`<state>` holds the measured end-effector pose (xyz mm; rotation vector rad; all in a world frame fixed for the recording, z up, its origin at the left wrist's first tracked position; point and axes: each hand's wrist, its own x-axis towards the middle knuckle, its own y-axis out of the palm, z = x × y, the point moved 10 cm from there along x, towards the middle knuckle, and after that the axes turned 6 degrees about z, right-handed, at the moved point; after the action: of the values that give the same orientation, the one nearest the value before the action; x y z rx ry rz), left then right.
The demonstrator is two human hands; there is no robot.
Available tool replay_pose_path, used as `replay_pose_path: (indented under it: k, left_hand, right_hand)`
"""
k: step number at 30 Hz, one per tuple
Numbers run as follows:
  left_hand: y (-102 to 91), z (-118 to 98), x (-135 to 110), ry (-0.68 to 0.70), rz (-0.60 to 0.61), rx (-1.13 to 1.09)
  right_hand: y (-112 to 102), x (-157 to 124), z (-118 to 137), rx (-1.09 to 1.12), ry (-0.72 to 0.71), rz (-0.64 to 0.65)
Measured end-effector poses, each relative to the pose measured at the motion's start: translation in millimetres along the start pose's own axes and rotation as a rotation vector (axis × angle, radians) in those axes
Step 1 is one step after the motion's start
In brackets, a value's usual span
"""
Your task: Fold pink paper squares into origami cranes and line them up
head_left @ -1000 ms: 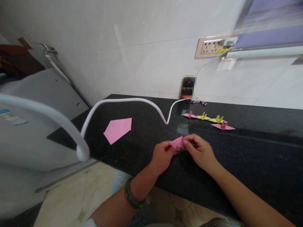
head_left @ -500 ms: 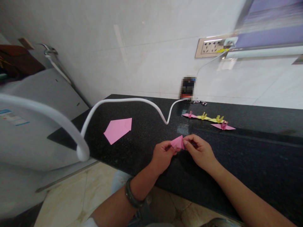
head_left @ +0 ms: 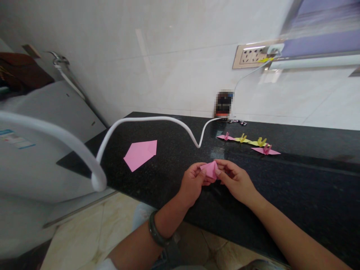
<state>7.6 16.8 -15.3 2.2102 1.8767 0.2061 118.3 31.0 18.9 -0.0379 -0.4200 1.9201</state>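
Between my two hands, just above the dark countertop (head_left: pixel 174 161), is a small piece of folded pink paper (head_left: pixel 210 170). My left hand (head_left: pixel 193 183) pinches its left side, thumb on top and fingers underneath. At its right edge, my right hand (head_left: pixel 235 180) grips the paper between thumb and forefinger. Beyond my right hand lie folded paper cranes: a pink crane (head_left: pixel 266 150) in front, and behind it a row with a yellow crane (head_left: pixel 242 138) and another pink crane (head_left: pixel 226 137). Flat pink paper sheets (head_left: pixel 140 155) rest on the counter to the left.
A white bendable stand (head_left: pixel 146 119) arches across the counter from the left. Against the tiled wall leans a blurred-out dark device (head_left: pixel 224 104), its cable rising to a socket panel (head_left: pixel 250 56). A grey-white appliance (head_left: pixel 64 120) stands at the left.
My left fingers have shifted along the pink paper, with the thumb now over its lower left part. The paper shows a wider, flatter face than before.
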Motion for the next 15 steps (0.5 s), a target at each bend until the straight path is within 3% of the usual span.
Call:
replay_pose_path:
  k: [4, 9, 15]
  left_hand:
    - [-2.7, -3, -1, 0.041, -0.048, -0.037]
    - [1.0, 2, 0, -0.002, -0.012, 0.023]
    - [3.4, 1, -1, -0.006, 0.025, 0.073]
  right_hand:
    - [1, 1, -2, 0.036, 0.012, 0.002]
    - [-1, 1, -10, 0.095, 0.070, -0.003]
    - [7, 1, -10, 0.148, 0.080, 0.076]
